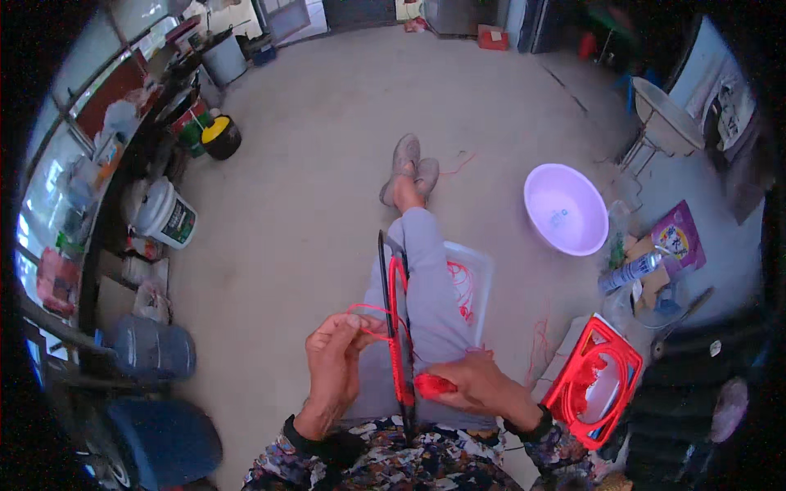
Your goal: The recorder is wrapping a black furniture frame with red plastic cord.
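Note:
Across my lap lies a narrow black frame (382, 266), seen nearly edge-on, with a red wrapping (396, 368) of cord along its near part. My left hand (332, 360) is closed at the frame's left side, thumb and forefinger pinching a red cord (370, 308) that loops over to the frame. On the frame's other side, my right hand (479, 385) is closed around a small red bundle (433, 385), seemingly wound cord. Its fingers are partly hidden. Behind my right leg, a pale tray (485, 278) holds loose red cord (461, 286).
At right stand a lilac basin (565, 209) and a red frame (630, 360) over a box. A spray can (630, 272) and purple bag (679, 237) lie beyond. At left are a white bucket (168, 214), a water jug (151, 348) and a dark blue container (168, 442).

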Motion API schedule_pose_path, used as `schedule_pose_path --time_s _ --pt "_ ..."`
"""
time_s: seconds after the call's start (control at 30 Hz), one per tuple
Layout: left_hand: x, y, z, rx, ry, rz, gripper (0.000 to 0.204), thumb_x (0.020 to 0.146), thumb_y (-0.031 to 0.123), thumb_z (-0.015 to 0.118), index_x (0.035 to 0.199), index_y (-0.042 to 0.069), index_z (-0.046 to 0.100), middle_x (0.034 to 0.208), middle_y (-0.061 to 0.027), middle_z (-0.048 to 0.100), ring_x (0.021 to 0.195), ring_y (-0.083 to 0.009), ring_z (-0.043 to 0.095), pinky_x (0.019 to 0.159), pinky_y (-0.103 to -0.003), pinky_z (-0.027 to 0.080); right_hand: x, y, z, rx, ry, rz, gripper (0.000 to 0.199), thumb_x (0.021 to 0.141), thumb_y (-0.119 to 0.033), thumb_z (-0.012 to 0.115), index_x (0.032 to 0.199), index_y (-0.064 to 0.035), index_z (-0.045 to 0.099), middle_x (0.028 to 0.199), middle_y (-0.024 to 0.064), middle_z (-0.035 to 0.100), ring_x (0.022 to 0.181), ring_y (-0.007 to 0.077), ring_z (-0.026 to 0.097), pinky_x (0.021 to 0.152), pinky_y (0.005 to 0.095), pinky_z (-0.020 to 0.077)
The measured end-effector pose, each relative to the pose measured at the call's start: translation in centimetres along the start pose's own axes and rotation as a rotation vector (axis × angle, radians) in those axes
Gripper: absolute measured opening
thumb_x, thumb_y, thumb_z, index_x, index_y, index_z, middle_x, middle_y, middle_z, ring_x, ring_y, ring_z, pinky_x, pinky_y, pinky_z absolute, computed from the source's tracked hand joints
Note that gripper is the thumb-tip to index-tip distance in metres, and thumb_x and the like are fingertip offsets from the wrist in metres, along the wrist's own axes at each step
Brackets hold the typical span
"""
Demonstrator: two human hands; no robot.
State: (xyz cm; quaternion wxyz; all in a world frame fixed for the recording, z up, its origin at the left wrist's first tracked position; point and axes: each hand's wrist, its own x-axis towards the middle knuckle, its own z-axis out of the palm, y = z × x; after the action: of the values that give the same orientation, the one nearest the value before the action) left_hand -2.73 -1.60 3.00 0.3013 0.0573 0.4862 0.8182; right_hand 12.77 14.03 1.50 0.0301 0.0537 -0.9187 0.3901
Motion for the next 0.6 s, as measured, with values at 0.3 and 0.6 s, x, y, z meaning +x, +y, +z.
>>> schedule_pose_path --time_s 0.3,0.6 --pt "0.8 -1.6 -2.3 0.366 0.069 0.004 0.01 0.087 0.007 0.056 0.086 -0.003 0.06 0.092 -0.0123 0.064 0.084 -0.0179 0.061 0.074 -0.031 0.051 5.6 4.3 4.8 -0.054 0.186 0.136 0.034 0.079 -0.017 0.061 0.108 -0.0052 0.049 0.072 0.0212 0.059 0.07 0.0392 0.059 0.056 0.0499 0.0431" --pt "1.7 -2.7 -2.5 0.33 -0.07 -0.025 0.006 0.082 0.0 0.06 0.076 -0.001 0.059 0.096 -0.01 0.063 0.078 -0.0129 0.058 0.067 -0.027 0.048 8.6 4.4 5.2 0.267 0.109 0.127 0.032 0.081 -0.014 0.059 0.108 -0.0043 0.044 0.089 0.0217 0.059 0.08 0.0428 0.057 0.065 0.0484 0.0445"
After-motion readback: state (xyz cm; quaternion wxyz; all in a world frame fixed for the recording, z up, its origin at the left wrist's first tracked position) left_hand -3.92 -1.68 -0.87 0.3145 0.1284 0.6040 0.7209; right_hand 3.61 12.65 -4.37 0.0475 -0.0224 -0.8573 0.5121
